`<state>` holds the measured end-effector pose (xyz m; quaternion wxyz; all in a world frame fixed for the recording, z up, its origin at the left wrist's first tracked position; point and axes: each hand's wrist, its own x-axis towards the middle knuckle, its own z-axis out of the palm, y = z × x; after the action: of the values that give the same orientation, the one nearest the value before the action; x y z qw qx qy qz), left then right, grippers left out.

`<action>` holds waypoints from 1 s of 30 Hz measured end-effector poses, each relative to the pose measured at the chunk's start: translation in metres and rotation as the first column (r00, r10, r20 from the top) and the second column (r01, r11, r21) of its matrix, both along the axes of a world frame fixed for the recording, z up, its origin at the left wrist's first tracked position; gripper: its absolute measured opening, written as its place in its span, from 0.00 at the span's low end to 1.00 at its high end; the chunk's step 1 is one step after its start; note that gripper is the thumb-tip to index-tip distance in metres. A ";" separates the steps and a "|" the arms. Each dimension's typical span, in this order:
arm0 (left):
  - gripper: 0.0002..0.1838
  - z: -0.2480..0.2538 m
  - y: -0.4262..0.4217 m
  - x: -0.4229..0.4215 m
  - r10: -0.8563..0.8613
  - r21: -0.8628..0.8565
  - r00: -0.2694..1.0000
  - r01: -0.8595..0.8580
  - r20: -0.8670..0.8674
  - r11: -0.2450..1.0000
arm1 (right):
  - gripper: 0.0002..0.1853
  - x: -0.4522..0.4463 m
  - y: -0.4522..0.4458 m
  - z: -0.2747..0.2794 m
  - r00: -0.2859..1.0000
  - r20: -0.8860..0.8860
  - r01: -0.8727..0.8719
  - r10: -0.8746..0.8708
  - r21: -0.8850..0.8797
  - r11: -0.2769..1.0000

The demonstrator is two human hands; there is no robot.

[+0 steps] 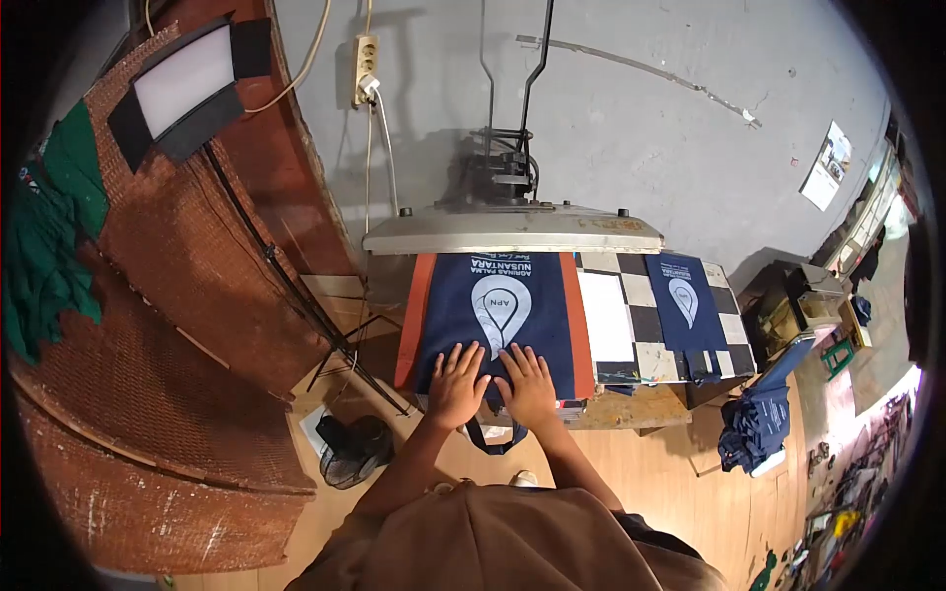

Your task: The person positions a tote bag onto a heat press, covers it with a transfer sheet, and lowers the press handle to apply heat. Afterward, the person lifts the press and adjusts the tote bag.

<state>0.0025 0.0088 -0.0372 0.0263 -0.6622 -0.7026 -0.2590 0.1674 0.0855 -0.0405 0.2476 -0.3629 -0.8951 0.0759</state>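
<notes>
The blue bag (499, 313) is being held flat, apparently against creasing, by the left hand (456, 386) and right hand (527, 387); nothing is being clasped in either loosely spread grip.

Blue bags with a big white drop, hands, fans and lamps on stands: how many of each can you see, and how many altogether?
Blue bags with a drop: 2
Hands, left and right: 2
Fan: 1
Lamp: 1
Total: 6
</notes>
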 end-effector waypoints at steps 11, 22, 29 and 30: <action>0.15 0.001 -0.054 -0.049 0.045 0.251 0.987 -0.082 0.152 0.964 | 0.25 0.087 0.007 -0.004 0.988 -0.027 0.153 -0.152 0.005 0.988; 0.07 -0.004 -0.076 -0.082 -0.147 0.279 0.940 0.058 0.308 0.959 | 0.12 0.121 0.002 0.003 0.908 -0.417 -0.063 -0.036 -0.222 0.973; 0.06 -0.009 -0.074 -0.084 -0.181 0.299 0.929 0.082 0.322 0.951 | 0.08 0.114 0.000 -0.011 0.844 -0.525 -0.021 -0.111 -0.240 0.971; 0.06 -0.007 -0.074 -0.083 -0.193 0.313 0.927 0.089 0.322 0.946 | 0.08 0.113 -0.001 -0.010 0.832 -0.540 -0.021 -0.127 -0.261 0.965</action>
<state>-0.0806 -0.0655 -0.0437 -0.0198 -0.6438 -0.6000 -0.4744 0.2806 0.0845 -0.0503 0.4484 -0.3792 -0.7575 0.2852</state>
